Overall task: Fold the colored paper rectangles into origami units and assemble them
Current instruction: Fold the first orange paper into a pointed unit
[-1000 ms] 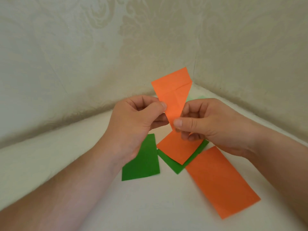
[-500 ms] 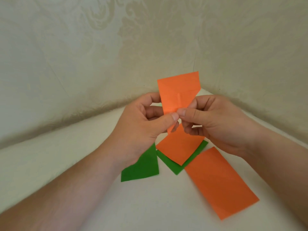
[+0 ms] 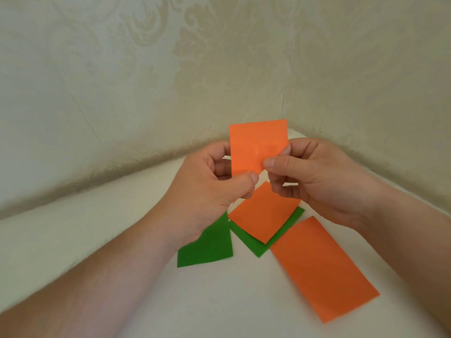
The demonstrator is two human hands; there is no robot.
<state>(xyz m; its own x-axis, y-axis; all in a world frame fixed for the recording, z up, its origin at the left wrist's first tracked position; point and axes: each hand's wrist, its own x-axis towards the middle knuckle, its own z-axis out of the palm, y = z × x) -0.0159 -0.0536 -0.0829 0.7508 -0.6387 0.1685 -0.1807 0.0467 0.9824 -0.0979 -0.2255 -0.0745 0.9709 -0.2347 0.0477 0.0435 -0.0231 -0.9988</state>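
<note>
Orange paper, a small creased rectangle (image 3: 256, 145), stands upright in the air between both hands, its flat face toward the camera. The left hand (image 3: 207, 186) pinches its lower left part, thumb in front near the bottom edge and curled fingers behind. The right hand (image 3: 314, 179) pinches its right edge, thumb tip pressed on the front face and the forefinger curled round the side. Most of the sheet rises above the two thumbs; only its lowest strip sits between them.

Directly below the grip, on a pale cream surface (image 3: 219, 308), lies a second orange paper piece (image 3: 264, 212), turned like a diamond and resting on a green paper piece (image 3: 253, 245) whose edges show beneath it. Below the left hand lies another green paper sheet (image 3: 210, 245), partly hidden by the wrist. Below the right hand, just beside the green piece, lies a long orange paper rectangle (image 3: 324, 269), flat and unfolded.

Beyond the hands, two walls with pale embossed floral wallpaper (image 3: 122, 81) meet in a corner behind the held sheet.
</note>
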